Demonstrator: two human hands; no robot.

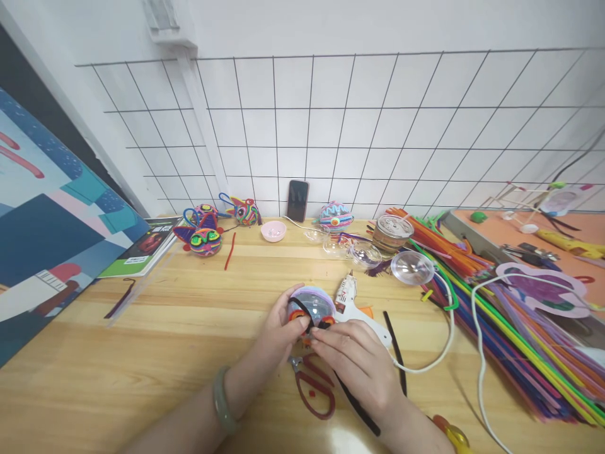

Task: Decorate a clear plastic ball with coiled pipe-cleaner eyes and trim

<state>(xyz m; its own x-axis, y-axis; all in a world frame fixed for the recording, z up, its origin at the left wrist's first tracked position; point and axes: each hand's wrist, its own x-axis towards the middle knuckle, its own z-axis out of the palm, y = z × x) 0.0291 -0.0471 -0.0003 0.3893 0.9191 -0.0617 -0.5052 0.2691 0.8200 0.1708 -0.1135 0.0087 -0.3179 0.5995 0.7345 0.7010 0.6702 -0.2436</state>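
My left hand [278, 328] is closed around the side of a clear plastic ball [322, 304], its thumb pressing on the front. Lilac trim runs along the ball's top edge, and orange-red and black rings sit on its face. My right hand [362, 366] pinches a black pipe cleaner [355, 407] against the ball's front; the fingers partly hide the contact, and the long tail hangs below the palm. Red-handled scissors [326, 415] lie just beneath the hands. Close behind my right hand rests a white hot glue gun [348, 302]. Another black pipe cleaner [396, 347] lies beside it.
Bundled coloured pipe cleaners [524, 353] fill the right side, with a white cord [478, 353] looping across. Clear plastic domes [412, 268], a pink bowl [273, 231], a phone [298, 200] and decorated balls [205, 241] stand toward the back. A book [142, 252] lies left.
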